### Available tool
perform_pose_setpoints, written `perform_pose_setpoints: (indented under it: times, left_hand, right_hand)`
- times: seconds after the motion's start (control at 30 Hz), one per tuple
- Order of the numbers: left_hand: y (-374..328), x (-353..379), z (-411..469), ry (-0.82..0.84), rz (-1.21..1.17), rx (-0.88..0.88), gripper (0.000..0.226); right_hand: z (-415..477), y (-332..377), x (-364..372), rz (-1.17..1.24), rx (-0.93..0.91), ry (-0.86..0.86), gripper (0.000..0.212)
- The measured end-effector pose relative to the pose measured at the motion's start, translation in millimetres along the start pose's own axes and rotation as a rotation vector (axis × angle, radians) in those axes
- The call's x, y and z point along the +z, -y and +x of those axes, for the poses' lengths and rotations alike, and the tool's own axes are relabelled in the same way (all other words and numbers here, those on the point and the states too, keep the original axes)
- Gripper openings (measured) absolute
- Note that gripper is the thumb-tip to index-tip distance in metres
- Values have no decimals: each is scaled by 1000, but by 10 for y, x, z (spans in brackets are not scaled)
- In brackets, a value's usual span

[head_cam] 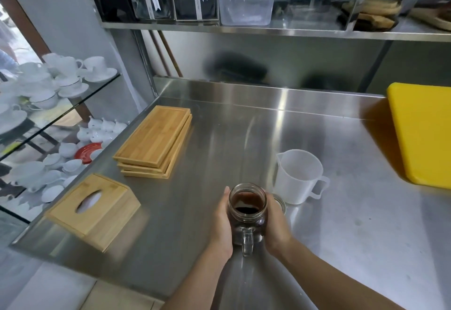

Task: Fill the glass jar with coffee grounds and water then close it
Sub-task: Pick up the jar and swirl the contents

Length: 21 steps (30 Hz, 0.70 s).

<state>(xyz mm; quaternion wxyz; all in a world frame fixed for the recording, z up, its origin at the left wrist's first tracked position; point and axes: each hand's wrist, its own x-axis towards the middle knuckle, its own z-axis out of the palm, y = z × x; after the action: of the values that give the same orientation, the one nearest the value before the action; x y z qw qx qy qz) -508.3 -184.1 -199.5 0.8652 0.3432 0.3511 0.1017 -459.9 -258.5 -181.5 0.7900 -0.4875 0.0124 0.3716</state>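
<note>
1. Glass jar (pixel 247 208) at 6 o'clock on steel counter (pixel 219 126), open top, dark brown liquid inside, handle facing the wearer.
2. Left hand (pixel 223 224) cupped against jar's left side; right hand (pixel 277 222) cupped on its right side, both holding it.
3. Lid (pixel 280 203) flat, just right of jar, partly hidden.
4. White plastic pitcher (pixel 297 175) at 4 o'clock.
5. Bamboo trays (pixel 153 141) stacked at 10 o'clock; tissue box (pixel 94 208) at 8 o'clock.
6. Yellow board (pixel 422 134) at 3 o'clock.

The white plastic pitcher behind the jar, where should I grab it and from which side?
Take the pitcher by its loop handle, which sticks out on its right, toward the yellow board. Come in from the right with the right hand; the spout points away to the left and the jar crowds the near-left side.
</note>
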Motion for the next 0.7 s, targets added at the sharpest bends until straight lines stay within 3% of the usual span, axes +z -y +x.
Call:
perform_pose_setpoints:
  times: [0.33,0.43,0.63,0.7]
  left_hand:
    - [121,-216,118,-30,44,83,51]
    - [112,-226,149,0,59,87,50]
    - [83,-260,185,9,133,143,44]
    - [81,-294,189,-7,138,156,40]
  right_hand:
    - [137,-202,-129,-330,-15,-73,31]
    - [136,-166,-151,-503,-121,-94,41]
    - [326,-56,-365,-908,-441,-133,16]
    - [416,14,-454,-1080,-458,-122,22]
